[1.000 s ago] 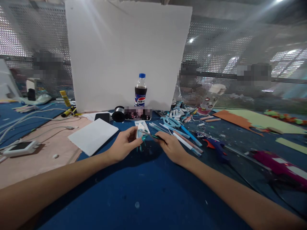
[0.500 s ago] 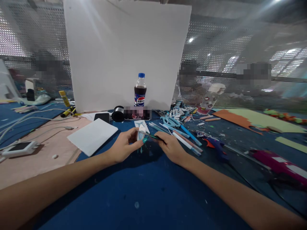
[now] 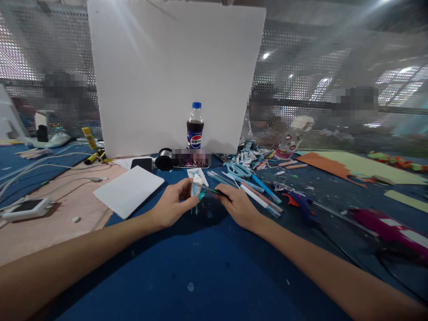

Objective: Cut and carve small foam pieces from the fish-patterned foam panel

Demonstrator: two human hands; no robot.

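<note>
Thumb and fingers of my left hand [image 3: 173, 203] are closed on a small white and pale-blue piece [image 3: 195, 189]. Its material I cannot make out. My right hand [image 3: 241, 207] grips the dark handle of a craft knife [image 3: 216, 191], whose thin metal blade points left and lies against the piece. Thin bluish shavings show just below my left thumb. Under the far side of the piece is a white card [image 3: 191, 173] with blue marks. Part of the knife handle is hidden in my right fingers.
A cola bottle [image 3: 195, 129] and a propped phone [image 3: 190, 158] stand ahead. White paper [image 3: 129, 191] lies left. Several pens [image 3: 261, 198], light-blue scissors [image 3: 239, 169] and white scraps lie right, beside glue guns, one magenta [image 3: 384, 227]. Cables [image 3: 43, 162] cross the left side.
Both hands stay in nearly the same place, with the blade still against the piece. Only very slight shifts show.
</note>
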